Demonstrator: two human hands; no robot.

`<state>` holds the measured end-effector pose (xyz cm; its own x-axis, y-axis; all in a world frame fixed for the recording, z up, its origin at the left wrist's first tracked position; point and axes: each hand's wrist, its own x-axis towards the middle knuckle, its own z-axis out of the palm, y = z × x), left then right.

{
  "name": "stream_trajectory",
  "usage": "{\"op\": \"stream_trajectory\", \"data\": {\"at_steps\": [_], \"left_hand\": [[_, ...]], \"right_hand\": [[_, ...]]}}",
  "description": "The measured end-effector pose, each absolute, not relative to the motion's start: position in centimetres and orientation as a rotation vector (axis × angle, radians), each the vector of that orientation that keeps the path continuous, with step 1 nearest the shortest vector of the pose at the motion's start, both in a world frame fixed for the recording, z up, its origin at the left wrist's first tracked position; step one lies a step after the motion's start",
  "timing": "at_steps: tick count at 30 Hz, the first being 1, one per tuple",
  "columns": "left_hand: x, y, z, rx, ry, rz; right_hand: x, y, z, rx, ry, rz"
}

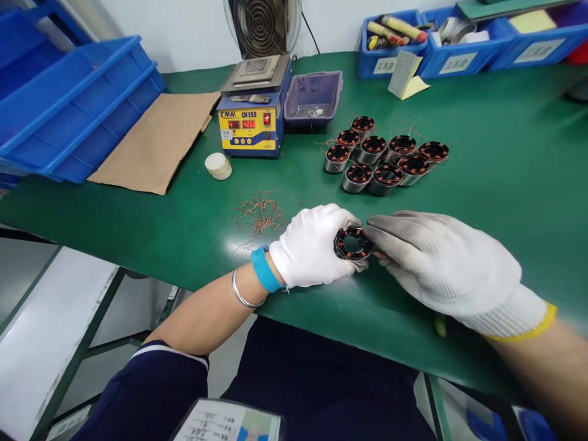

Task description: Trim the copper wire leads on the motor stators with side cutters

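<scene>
My left hand [316, 246], in a white glove with a blue band at the wrist, is closed around a round motor stator [353, 244] with a black top and copper windings. Its open centre faces up. My right hand [441, 263], gloved in white with greyed fingers, touches the stator's right side with its fingertips pressed together; whether they pinch a wire there is hidden. Several similar stators [373, 147] stand grouped behind my hands, with thin wires sticking out. Loose copper wire clippings [261, 214] lie left of my left hand.
A blue and yellow CM558 device [250, 125] stands at the back beside a purple bin [313, 98]. Brown cardboard [154, 138] and blue crates [82, 110] are at the left. Blue tool bins [390, 58] line the back right. A white round pad [218, 166] lies before the device.
</scene>
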<state>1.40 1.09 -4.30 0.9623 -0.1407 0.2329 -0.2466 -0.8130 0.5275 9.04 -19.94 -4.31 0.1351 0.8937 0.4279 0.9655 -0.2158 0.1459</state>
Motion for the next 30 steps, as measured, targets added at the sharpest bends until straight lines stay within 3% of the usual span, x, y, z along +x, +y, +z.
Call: {"op": "stream_trajectory", "data": {"at_steps": [6,12,17,25,30], "left_hand": [[1.2,0.8,-4.7,2.583,-0.379,0.373],[1.0,0.8,-4.5,2.697,-0.426,0.597],[0.0,0.8,-3.6,2.69,-0.499,0.698],[0.5,0.9,-4.0,2.469,-0.044,0.39],[0.5,2.1,-4.6,1.686,0.263,-0.444]], "right_hand": [[9.0,-20.2,-4.5,-2.241,-1.823,-0.703],[7.4,-18.8,-3.7,-2.271,-0.863,0.316],[6.3,-17.9,-2.0,-2.181,-0.681,0.547],[7.0,-18.4,-1.1,-2.004,-0.662,0.646],[6.6,-18.2,-0.9,-1.923,-0.735,0.638]]}}
